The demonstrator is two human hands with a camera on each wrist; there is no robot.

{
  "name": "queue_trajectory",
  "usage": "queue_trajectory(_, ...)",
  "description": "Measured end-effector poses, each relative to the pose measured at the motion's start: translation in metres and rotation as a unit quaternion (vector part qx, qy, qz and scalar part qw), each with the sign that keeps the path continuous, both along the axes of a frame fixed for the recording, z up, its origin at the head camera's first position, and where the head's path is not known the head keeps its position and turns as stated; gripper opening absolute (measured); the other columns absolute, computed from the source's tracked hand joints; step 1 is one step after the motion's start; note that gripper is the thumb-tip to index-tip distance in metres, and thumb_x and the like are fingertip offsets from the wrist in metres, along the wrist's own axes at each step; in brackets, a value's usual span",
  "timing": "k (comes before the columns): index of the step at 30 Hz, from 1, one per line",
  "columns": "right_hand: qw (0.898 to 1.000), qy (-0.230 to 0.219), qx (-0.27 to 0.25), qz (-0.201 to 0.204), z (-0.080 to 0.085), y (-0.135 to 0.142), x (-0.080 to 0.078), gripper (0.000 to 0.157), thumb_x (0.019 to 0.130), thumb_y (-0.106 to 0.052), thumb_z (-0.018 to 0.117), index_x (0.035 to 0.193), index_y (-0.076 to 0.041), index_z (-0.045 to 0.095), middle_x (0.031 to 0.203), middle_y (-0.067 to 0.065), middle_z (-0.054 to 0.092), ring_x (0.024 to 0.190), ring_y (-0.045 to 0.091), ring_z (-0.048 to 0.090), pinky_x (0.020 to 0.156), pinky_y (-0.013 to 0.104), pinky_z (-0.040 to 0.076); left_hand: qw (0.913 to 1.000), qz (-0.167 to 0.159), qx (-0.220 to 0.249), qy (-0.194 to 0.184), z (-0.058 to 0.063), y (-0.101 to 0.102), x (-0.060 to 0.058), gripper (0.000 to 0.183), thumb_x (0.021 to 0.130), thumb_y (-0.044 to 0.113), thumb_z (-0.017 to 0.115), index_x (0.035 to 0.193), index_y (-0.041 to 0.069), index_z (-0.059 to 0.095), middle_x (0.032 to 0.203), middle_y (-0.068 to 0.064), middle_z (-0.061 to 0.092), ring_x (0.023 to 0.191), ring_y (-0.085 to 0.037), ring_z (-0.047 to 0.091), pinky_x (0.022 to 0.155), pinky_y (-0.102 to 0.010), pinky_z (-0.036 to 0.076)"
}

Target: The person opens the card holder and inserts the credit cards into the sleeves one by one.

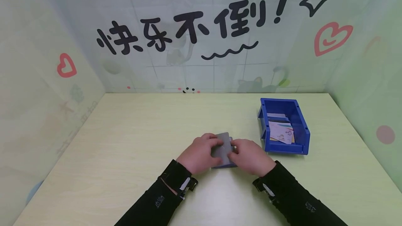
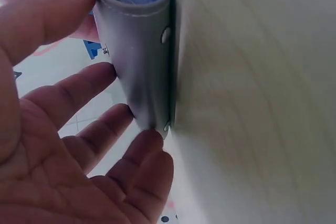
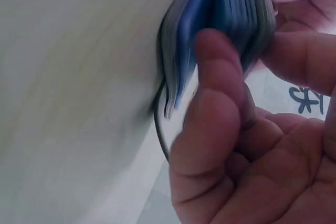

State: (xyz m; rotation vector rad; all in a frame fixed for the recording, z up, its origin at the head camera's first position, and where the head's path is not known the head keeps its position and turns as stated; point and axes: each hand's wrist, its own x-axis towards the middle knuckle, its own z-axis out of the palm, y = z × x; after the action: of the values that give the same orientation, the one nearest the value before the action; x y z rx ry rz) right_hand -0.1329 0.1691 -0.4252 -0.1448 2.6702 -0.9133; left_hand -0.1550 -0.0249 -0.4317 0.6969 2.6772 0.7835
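Observation:
A small grey card holder [image 1: 224, 146] lies between the two hands near the middle of the table. My left hand [image 1: 200, 153] holds it from the left, thumb at the near end and fingertips along the rounded, stitched spine [image 2: 137, 61] with its snap studs. From the right, my right hand [image 1: 252, 158] pinches part of the holder at its open side. One finger [image 3: 218, 61] of that hand reaches in among the bluish plastic sleeves [image 3: 239, 3], which stand slightly fanned apart. The thumb [image 3: 304, 59] is against the cover.
To the right of the right hand stands a blue plastic bin [image 1: 287, 148] with several cards [image 1: 279, 133] in it. The pale wooden table [image 1: 141, 125] is enclosed by printed panels [image 1: 188, 72] at the back and on both sides.

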Motion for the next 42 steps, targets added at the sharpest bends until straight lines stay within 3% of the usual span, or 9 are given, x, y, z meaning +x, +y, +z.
queue_trajectory(3, 0.999, 0.011, 0.017, -0.024, 0.001, 0.003, -0.001, 0.039, 0.103, -0.022, 0.066, 0.136, -0.001, 0.065, 0.095, 0.007, 0.069, 0.077, 0.019, 0.059, 0.067, 0.032, 0.052, 0.9997, 0.005, -0.025, 0.005, 0.0, 0.0, 0.002, 0.053, 0.094, 0.031, 0.078, 0.143, 0.017, 0.066, 0.158, -0.01, 0.05, 0.138, -0.038, 0.053, 0.103, -0.042, 0.054)
queue_trajectory(9, 0.992, 0.081, 0.082, -0.05, 0.003, 0.01, -0.001, 0.038, 0.102, -0.022, 0.068, 0.133, -0.002, 0.067, 0.118, 0.016, 0.067, 0.094, 0.025, 0.063, 0.087, 0.044, 0.059, 0.9986, 0.011, -0.047, 0.022, -0.001, 0.0, 0.005, 0.052, 0.092, 0.037, 0.079, 0.141, 0.022, 0.068, 0.159, -0.007, 0.051, 0.137, -0.039, 0.054, 0.103, -0.044, 0.053)
queue_trajectory(12, 0.99, 0.072, 0.116, -0.04, 0.004, 0.012, -0.001, 0.034, 0.101, -0.023, 0.068, 0.128, -0.001, 0.07, 0.12, 0.016, 0.071, 0.095, 0.026, 0.065, 0.091, 0.047, 0.059, 0.9983, 0.014, -0.051, 0.025, -0.001, 0.0, 0.005, 0.052, 0.092, 0.041, 0.078, 0.141, 0.024, 0.068, 0.161, -0.008, 0.049, 0.138, -0.041, 0.055, 0.104, -0.044, 0.053)
queue_trajectory(15, 0.99, 0.054, 0.128, -0.025, 0.003, 0.014, -0.003, 0.025, 0.101, -0.018, 0.068, 0.12, -0.002, 0.072, 0.112, 0.013, 0.076, 0.088, 0.023, 0.065, 0.086, 0.045, 0.06, 0.9982, 0.017, -0.053, 0.025, -0.002, 0.0, 0.005, 0.052, 0.092, 0.042, 0.078, 0.14, 0.025, 0.069, 0.163, -0.009, 0.047, 0.139, -0.042, 0.054, 0.104, -0.046, 0.053)
queue_trajectory(19, 0.994, 0.044, 0.103, -0.019, 0.003, 0.017, -0.006, 0.017, 0.102, -0.014, 0.066, 0.114, -0.005, 0.072, 0.104, 0.008, 0.075, 0.083, 0.021, 0.062, 0.078, 0.038, 0.058, 0.9982, 0.017, -0.05, 0.028, -0.002, 0.0, 0.006, 0.05, 0.092, 0.04, 0.078, 0.139, 0.025, 0.069, 0.163, -0.01, 0.048, 0.14, -0.043, 0.054, 0.105, -0.048, 0.052)
queue_trajectory(23, 0.998, 0.038, 0.041, -0.015, 0.001, 0.019, -0.008, 0.015, 0.102, -0.015, 0.064, 0.112, -0.007, 0.072, 0.093, 0.005, 0.069, 0.077, 0.02, 0.058, 0.069, 0.032, 0.051, 0.9978, 0.018, -0.053, 0.036, -0.003, 0.001, 0.005, 0.055, 0.092, 0.039, 0.079, 0.143, 0.025, 0.066, 0.161, -0.009, 0.05, 0.138, -0.041, 0.055, 0.105, -0.05, 0.051)
queue_trajectory(29, 0.999, 0.021, -0.039, 0.025, -0.004, 0.025, -0.01, 0.012, 0.099, -0.009, 0.066, 0.109, -0.009, 0.072, 0.086, 0.002, 0.066, 0.074, 0.018, 0.057, 0.062, 0.029, 0.047, 0.9966, 0.014, -0.071, 0.041, -0.004, 0.003, 0.004, 0.06, 0.093, 0.042, 0.077, 0.148, 0.024, 0.062, 0.163, -0.008, 0.048, 0.14, -0.042, 0.054, 0.107, -0.055, 0.05)
queue_trajectory(33, 0.998, 0.036, -0.035, 0.036, -0.008, 0.024, -0.012, 0.009, 0.102, -0.008, 0.065, 0.107, -0.009, 0.073, 0.093, 0.003, 0.07, 0.082, 0.018, 0.059, 0.07, 0.03, 0.05, 0.9954, 0.007, -0.083, 0.047, -0.005, 0.003, 0.004, 0.057, 0.096, 0.044, 0.074, 0.148, 0.024, 0.062, 0.164, -0.009, 0.047, 0.141, -0.043, 0.053, 0.109, -0.056, 0.049)
queue_trajectory(42, 0.996, 0.074, -0.011, 0.038, -0.008, 0.008, -0.012, 0.011, 0.103, -0.009, 0.065, 0.095, -0.012, 0.072, 0.089, 0.001, 0.066, 0.082, 0.018, 0.057, 0.073, 0.03, 0.046, 0.9953, -0.005, -0.088, 0.04, -0.004, 0.003, 0.004, 0.055, 0.096, 0.043, 0.074, 0.148, 0.025, 0.063, 0.165, -0.007, 0.046, 0.144, -0.039, 0.051, 0.113, -0.058, 0.045)
